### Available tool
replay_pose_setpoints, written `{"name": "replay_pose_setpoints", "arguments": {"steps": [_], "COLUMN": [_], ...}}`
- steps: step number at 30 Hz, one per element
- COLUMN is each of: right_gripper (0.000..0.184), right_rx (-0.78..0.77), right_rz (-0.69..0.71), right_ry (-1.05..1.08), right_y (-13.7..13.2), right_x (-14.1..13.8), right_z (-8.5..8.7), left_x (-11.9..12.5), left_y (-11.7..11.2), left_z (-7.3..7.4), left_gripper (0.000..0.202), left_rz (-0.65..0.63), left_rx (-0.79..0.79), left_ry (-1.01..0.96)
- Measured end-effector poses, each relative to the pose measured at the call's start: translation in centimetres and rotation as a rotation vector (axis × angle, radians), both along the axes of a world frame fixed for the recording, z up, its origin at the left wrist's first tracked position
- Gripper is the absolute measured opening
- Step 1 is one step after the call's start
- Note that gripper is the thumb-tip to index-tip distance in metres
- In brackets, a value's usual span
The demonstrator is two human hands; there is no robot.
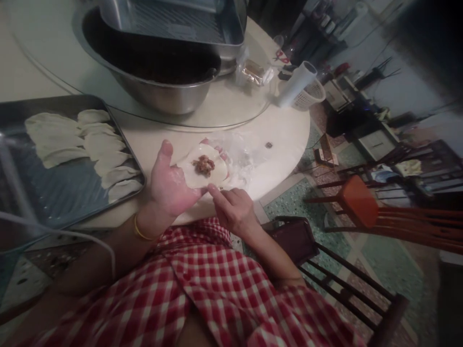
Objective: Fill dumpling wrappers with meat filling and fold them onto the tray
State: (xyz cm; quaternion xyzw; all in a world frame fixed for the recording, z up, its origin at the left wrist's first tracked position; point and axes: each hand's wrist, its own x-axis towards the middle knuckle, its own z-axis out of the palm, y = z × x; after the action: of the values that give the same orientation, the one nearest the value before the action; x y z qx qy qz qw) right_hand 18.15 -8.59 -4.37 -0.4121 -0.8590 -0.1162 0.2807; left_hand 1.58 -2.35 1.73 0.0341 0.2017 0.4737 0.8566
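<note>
My left hand (166,185) is palm up with its thumb out to the side, and a round dumpling wrapper (197,179) rests across its palm and fingers. A small mound of brown minced filling (203,165) sits in the middle of the wrapper, which lies flat and unfolded. My right hand (235,207) has its index finger stretched to the wrapper's near edge, while its other fingers are curled with nothing visible in them. To the left, a metal tray (68,193) holds several folded dumplings (103,144) in two rows.
Beyond my hands, a large steel bowl (173,99) stands on a glass turntable (238,115), with another metal tray (181,24) above it. Clear plastic wrap (246,159) lies beside the wrapper. A plastic roll (300,82) leans in a white basket (313,94). Chairs (356,202) stand right.
</note>
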Motion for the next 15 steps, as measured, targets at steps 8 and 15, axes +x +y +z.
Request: {"name": "replay_pose_setpoints", "arguments": {"steps": [8,15], "right_gripper": [0.069,0.074], "right_rx": [0.138,0.143], "right_rz": [-0.021,-0.034], "right_ry": [0.059,0.056], "right_y": [1.3,1.8], "right_x": [1.2,1.7], "right_z": [-0.2,-0.5], "left_x": [0.0,0.0], "left_y": [0.0,-0.1], "left_z": [0.0,-0.1], "left_gripper": [0.070,0.071], "left_rz": [-0.030,-0.053], "left_rx": [0.005,-0.019], "left_ry": [0.000,0.069]}}
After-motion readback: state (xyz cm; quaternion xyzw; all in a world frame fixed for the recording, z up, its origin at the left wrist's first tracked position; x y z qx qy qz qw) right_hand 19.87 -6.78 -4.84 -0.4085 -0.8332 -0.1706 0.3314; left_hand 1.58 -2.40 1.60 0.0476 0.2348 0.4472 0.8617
